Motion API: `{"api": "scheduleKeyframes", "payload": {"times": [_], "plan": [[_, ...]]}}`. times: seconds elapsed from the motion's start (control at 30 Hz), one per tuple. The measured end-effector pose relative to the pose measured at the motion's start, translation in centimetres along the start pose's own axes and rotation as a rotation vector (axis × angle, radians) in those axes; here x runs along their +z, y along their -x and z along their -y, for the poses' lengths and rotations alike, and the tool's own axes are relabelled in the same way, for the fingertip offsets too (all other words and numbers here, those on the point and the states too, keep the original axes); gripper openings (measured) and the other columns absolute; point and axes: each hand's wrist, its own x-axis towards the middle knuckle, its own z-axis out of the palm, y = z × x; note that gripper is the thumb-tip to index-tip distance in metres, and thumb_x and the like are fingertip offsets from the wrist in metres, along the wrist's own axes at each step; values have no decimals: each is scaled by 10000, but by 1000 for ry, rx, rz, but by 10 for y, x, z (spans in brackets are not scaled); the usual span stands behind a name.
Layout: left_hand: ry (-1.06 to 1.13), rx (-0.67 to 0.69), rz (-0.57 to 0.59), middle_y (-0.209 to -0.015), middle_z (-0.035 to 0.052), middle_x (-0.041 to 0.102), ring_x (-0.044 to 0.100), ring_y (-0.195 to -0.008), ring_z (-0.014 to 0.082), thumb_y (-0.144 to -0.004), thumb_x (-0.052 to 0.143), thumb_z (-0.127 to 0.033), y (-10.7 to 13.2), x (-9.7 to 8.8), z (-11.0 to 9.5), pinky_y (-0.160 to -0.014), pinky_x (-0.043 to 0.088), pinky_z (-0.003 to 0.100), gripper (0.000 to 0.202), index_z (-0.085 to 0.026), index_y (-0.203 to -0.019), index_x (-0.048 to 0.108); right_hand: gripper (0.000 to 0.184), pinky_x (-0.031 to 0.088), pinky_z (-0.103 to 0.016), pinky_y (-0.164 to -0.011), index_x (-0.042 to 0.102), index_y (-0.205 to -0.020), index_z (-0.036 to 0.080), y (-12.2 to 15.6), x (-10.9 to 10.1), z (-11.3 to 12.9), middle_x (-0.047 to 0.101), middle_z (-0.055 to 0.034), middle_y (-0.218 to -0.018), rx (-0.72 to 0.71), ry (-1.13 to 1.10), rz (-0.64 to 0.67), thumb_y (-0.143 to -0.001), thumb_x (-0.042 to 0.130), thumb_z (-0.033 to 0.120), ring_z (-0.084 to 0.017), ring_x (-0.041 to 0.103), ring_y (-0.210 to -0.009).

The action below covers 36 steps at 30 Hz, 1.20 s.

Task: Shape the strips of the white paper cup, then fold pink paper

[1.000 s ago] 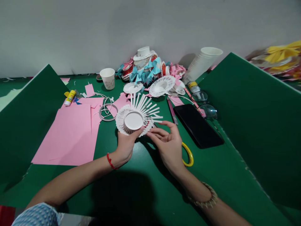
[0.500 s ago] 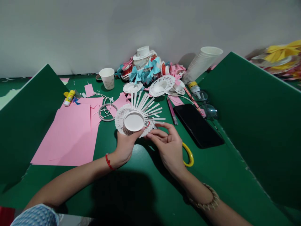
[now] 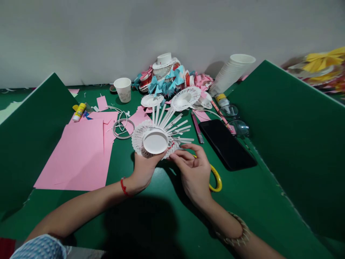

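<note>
A white paper cup cut into strips is held up in front of me, its round base facing me. On its left and lower edges the strips are bent into a woven-looking rim; at the upper right they fan out straight. My left hand grips the cup from below, thumb against the base. The fingers of my right hand pinch at the lower right rim, on a strip as far as I can see. Behind the right hand lies a yellow ring-shaped handle, partly hidden.
Pink paper sheets lie left, with a glue stick above. A tape roll, a paper cup and finished paper pieces stand behind. A phone, glasses and stacked cups are right. Green panels flank the table.
The cup has shifted slightly to the right and down, tilting a little. My right hand has stayed at its lower right rim, with its fingers slightly moved.
</note>
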Motion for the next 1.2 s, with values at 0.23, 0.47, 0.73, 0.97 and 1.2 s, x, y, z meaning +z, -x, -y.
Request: {"api": "scheduleKeyframes", "payload": {"times": [0.23,0.47,0.73,0.97,1.2], "plan": [[-1,-31,-24,-984,64,656,579,-1013,202,-504,785,-165,2,0,2,-934,424,344,544,-150,-1009,584,312,509,-230,-608,435,-804,231,4,0,4,643,73,-600,-27,27,19,-656,699,157,-83,611,-542],[119,-198,76,-736,14,664,594,-704,111,-546,770,-156,10,0,1,-759,468,257,232,-118,-743,652,310,495,-223,-619,402,-751,232,5,-1,3,609,81,-596,-79,30,-2,-669,693,161,-77,599,-567],[12,-100,87,-823,25,678,599,-763,120,-566,751,-153,0,1,-5,-773,467,250,267,-138,-815,658,372,521,-257,-676,431,-824,232,2,1,3,654,53,-689,26,13,2,-617,739,198,-104,640,-639],[-391,57,135,-731,46,684,590,-674,142,-540,711,-123,-12,-2,-20,-678,469,246,183,-102,-717,674,220,514,-307,-703,610,-809,209,-10,-10,18,667,-15,-799,-21,196,-13,-647,718,312,-148,624,-720],[-387,13,251,-687,43,680,577,-611,133,-527,712,-103,-19,-6,-24,-595,466,228,169,-110,-692,678,193,481,-279,-610,662,-712,187,-13,-12,10,652,1,-659,83,177,-31,-618,738,338,-128,578,-602]]}}
